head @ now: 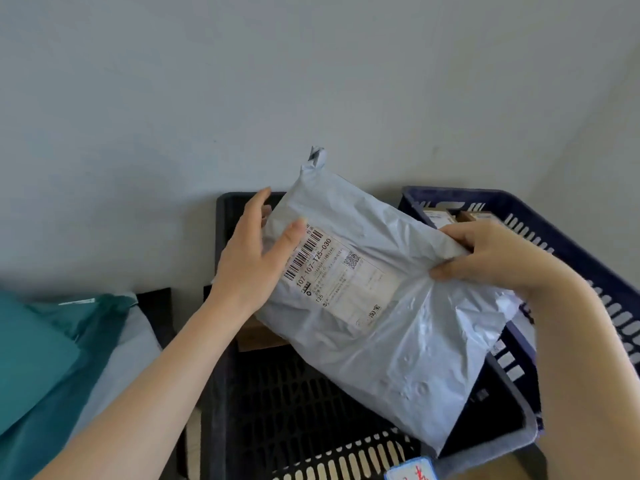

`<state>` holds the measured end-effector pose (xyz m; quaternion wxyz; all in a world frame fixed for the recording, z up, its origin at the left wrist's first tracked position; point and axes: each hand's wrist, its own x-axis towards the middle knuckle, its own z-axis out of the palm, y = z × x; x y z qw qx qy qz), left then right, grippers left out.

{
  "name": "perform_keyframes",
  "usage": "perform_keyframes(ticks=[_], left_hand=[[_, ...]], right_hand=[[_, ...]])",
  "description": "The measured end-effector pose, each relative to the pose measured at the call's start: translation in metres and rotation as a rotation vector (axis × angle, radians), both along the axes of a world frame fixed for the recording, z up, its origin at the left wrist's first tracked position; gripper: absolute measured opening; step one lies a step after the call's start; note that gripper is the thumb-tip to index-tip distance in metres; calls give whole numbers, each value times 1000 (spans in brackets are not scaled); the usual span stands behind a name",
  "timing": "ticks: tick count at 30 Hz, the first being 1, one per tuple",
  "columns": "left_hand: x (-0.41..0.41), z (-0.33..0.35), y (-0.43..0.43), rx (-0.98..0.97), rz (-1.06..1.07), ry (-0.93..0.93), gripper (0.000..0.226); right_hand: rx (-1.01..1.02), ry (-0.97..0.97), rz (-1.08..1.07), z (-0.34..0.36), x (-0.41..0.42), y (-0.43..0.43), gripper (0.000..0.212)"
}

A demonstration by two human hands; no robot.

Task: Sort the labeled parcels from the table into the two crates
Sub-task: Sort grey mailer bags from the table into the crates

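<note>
Nearest, at the lower frame edge: white tag (pixel 412 472) with red handwriting, cut off and not readable. Directly behind it: slotted near wall of black crate (pixel 329 455), with mesh floor visible inside.

At far left, also near: teal parcel (pixel 45 358), lying on a pale grey surface (table or another bag, cannot tell).

Held in the air above the black crate: grey parcel (pixel 374 341), a soft plastic mailer, tilted, its lower corner near the point where the two crates meet. Shipping label (pixel 339 271) turned toward the camera, printed with a barcode and "107-107-T25-030".

Gripped at both sides:
- Left hand (pixel 249 258): thumb pressed flat on the barcode end of the label, fingers nearly straight and passing behind the parcel's left edge, so that edge is pinched between them.
- Right hand (pixel 485 258): fingers curled tight, bunching the plastic of the right edge into a fold.

Below the parcel, inside the black crate: brown cardboard box (pixel 259 336), mostly hidden.

To the right, just beside the black crate: blue crate (pixel 571 244), slotted walls. At its far end: small labeled boxes (pixel 446 216), partly covered by the parcel.

Farthest back: plain grey wall (pixel 311 81).
</note>
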<state>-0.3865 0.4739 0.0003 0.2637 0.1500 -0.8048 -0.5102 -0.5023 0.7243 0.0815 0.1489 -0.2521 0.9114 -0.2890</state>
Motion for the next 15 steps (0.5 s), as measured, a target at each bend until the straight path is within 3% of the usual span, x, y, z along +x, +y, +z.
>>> perform_keyframes(ticks=[6,13,15], left_hand=[[-3,0,25,-138,66,-377,79],[17,-14,37,-281,85,-975,83],[20,-16,42,-313,109,-1078,83]], right_hand=[[319,33,212,3,-37,-10,21],[482,16,429,-52,-43,-54,20],[517,1,458,-61,-40,-60,30]])
